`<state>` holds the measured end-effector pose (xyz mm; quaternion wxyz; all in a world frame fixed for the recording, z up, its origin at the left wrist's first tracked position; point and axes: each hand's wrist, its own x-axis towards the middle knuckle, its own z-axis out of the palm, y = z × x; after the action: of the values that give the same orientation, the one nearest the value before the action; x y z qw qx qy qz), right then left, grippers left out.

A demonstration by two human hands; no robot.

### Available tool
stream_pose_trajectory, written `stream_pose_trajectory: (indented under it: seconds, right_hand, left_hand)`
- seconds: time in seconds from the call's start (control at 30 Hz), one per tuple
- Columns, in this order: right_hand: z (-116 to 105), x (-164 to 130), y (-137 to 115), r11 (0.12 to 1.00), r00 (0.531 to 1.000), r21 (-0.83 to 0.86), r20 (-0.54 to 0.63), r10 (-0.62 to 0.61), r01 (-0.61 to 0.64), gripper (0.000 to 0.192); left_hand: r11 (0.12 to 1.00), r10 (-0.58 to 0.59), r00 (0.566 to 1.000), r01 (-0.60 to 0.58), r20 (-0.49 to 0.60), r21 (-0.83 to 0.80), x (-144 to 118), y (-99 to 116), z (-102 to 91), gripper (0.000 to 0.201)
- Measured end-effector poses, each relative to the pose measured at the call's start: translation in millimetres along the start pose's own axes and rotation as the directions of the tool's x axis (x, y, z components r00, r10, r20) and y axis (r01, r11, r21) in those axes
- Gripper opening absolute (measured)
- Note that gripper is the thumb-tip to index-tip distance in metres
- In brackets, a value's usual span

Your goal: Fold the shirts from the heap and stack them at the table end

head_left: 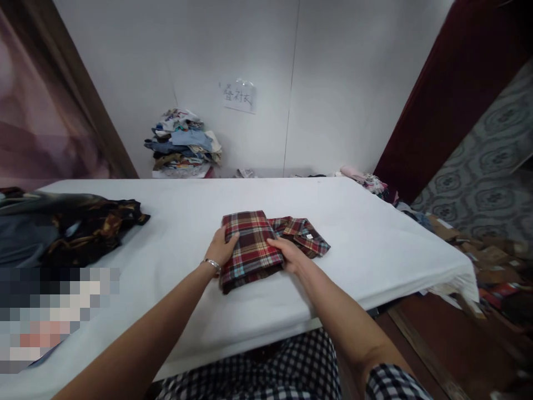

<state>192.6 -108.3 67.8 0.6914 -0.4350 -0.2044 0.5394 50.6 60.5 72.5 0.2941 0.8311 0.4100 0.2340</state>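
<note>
A folded red plaid shirt [252, 244] lies on the white table [187, 222], its collar [306, 234] sticking out to the right. My left hand [221, 247] grips the shirt's left edge, thumb on top, with a silver bracelet on the wrist. My right hand [287, 253] holds the right edge, thumb resting on the cloth. Both hands press the folded bundle from either side.
A dark patterned heap of clothes [62, 225] lies at the table's left end. A stack of folded clothes [183, 144] stands by the back wall under a paper sign [238, 95]. More garments and cardboard [478, 250] litter the floor to the right.
</note>
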Motion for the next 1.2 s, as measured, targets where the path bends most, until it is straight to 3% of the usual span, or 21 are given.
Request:
stream_pose_trajectory:
  seconds: [0.1,0.2,0.33,0.47,0.53,0.63,0.7,0.8,0.87,0.93,1.03,1.13,1.2]
  right_hand:
    - [3.4,-2.7,3.6,0.987,0.985,-0.085,-0.093,-0.146,0.139,0.056]
    - [-1.4,-6.6,11.3,0.984,0.979,-0.14,-0.154,-0.134,0.112,0.058]
    - [-12.0,-10.9,15.1,0.97,0.985,-0.224,-0.117,-0.127,0.098,0.066]
    - [-16.0,-8.6,13.6,0.945,0.972,-0.304,-0.158,-0.176,0.122,0.077]
    - [-17.3,-6.3,14.2,0.923,0.966,-0.362,-0.165,-0.198,0.128,0.076]
    - [-20.5,-7.5,12.9,0.871,0.971,-0.474,-0.118,-0.208,0.129,0.068]
    - [-20.7,-12.9,7.4,0.776,0.971,-0.623,-0.112,-0.213,0.099,0.062]
    - [-9.6,-22.5,-8.5,0.491,0.929,-0.87,-0.137,-0.345,0.054,0.05]
    - [6.6,-23.0,-21.0,0.309,0.886,-0.943,-0.037,-0.462,0.123,0.045]
    - [24.3,-14.3,-31.0,0.181,0.863,-0.947,0.148,-0.484,0.265,0.048]
    - [36.2,14.7,-34.5,0.083,0.872,-0.932,0.297,-0.389,0.354,0.06]
    - [21.9,46.4,-22.1,0.045,0.951,-0.977,0.194,-0.241,0.211,0.069]
    - [5.9,59.7,-9.9,0.034,0.975,-0.989,0.136,-0.176,0.144,0.07]
  left_hand:
    - [0.99,0.077,0.996,-0.081,0.033,0.115,1.7,0.5,13.7,0.073]
    - [0.947,0.149,0.978,-0.184,0.147,0.264,5.3,-1.7,23.5,0.072]
    - [0.9,0.168,0.96,-0.243,0.226,0.361,1.4,-2.5,27.6,0.067]
    - [0.864,0.161,0.972,-0.224,0.173,0.451,-7.5,6.5,23.1,0.069]
    - [0.848,0.21,0.963,-0.266,0.171,0.459,-9.6,9.8,22.3,0.067]
    - [0.823,0.227,0.941,-0.323,0.252,0.468,-8.3,8.8,25.6,0.067]
    - [0.816,0.217,0.93,-0.339,0.295,0.468,-5.7,5.9,29.1,0.067]
    - [0.818,0.206,0.93,-0.334,0.303,0.468,-2.5,2.2,33.1,0.067]
    - [0.819,0.199,0.934,-0.325,0.297,0.473,-1.8,1.3,34.2,0.067]
    - [0.817,0.194,0.935,-0.322,0.299,0.479,-2.1,1.5,34.2,0.067]
    - [0.82,0.175,0.937,-0.309,0.302,0.482,-2.9,3.2,32.9,0.066]
    - [0.825,0.141,0.937,-0.289,0.319,0.485,-2.9,5.2,32.0,0.068]
    - [0.822,0.129,0.937,-0.284,0.323,0.494,-2.5,5.8,32.1,0.068]
